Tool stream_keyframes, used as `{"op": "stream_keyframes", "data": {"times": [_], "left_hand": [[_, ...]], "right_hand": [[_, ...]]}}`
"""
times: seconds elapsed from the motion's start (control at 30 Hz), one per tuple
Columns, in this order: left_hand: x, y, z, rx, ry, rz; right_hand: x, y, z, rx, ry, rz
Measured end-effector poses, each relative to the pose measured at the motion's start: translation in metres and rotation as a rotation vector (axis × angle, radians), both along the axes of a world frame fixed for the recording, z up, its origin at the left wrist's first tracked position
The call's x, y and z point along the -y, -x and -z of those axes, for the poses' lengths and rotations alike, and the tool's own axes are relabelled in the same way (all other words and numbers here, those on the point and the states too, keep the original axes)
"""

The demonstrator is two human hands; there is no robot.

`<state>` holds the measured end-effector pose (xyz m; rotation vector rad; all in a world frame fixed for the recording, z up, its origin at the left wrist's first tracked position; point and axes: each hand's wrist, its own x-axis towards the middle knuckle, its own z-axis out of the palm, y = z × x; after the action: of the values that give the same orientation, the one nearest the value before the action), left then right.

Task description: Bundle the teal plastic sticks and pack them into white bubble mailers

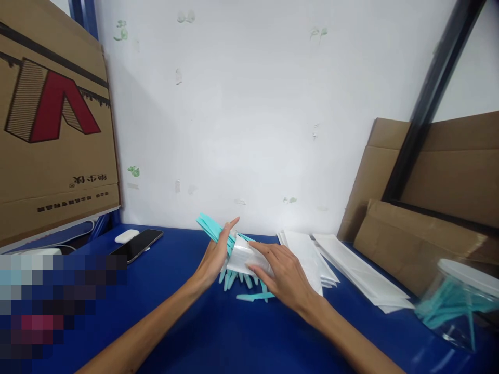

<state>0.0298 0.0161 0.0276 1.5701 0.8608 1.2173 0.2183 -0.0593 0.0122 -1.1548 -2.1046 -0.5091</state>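
My left hand (218, 252) is closed around a bundle of slim turquoise eyebrow razors (210, 227), whose ends stick out up and to the left. Between my hands is a white translucent plastic bag (244, 255), its left edge against the bundle. My right hand (283, 267) pinches this bag between thumb and fingers. Below both hands, several more turquoise razors (234, 279) lie loose on the blue table. One razor (253, 297) lies crosswise in front of them. The bag and my fingers hide part of the pile.
Flat white bags (302, 257) lie stacked right of my hands, with another stack (362, 272) beyond. A clear lidded jar (456, 306) of turquoise razors stands at right. A phone (138, 245) and white earbud case (127, 236) lie left. Cardboard boxes (58, 171) flank the table (234, 337).
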Motion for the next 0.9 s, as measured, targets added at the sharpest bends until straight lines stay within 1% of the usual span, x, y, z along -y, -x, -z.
{"op": "stream_keyframes", "data": {"times": [0.13,0.23,0.3,0.37,0.47,0.57,0.73,0.83,0.9], "left_hand": [[-0.003,-0.001,0.004,-0.040,-0.034,0.042],[-0.006,-0.005,0.008,-0.018,-0.077,0.010],[-0.006,-0.008,0.009,0.014,-0.073,-0.012],[-0.004,-0.010,0.008,0.050,-0.036,-0.014],[0.001,-0.011,0.004,0.088,0.008,0.022],[0.003,-0.010,0.001,0.104,0.002,0.042],[0.003,-0.008,0.001,0.133,-0.020,0.031],[0.002,-0.005,-0.001,0.076,-0.064,0.096],[0.001,-0.004,-0.006,0.017,-0.043,0.159]], "right_hand": [[-0.003,0.001,0.005,-0.034,-0.048,0.020],[-0.003,0.003,0.006,-0.062,-0.070,0.022],[-0.002,0.003,0.005,-0.070,-0.077,0.024],[-0.001,0.003,0.004,-0.074,-0.086,0.031],[-0.001,0.002,0.003,-0.086,-0.097,0.037],[0.000,0.002,0.003,-0.112,-0.092,0.026],[0.001,0.003,0.002,-0.184,-0.085,0.044],[0.001,0.003,0.001,-0.216,-0.098,0.050],[0.001,0.001,-0.001,-0.232,-0.108,0.044]]}}
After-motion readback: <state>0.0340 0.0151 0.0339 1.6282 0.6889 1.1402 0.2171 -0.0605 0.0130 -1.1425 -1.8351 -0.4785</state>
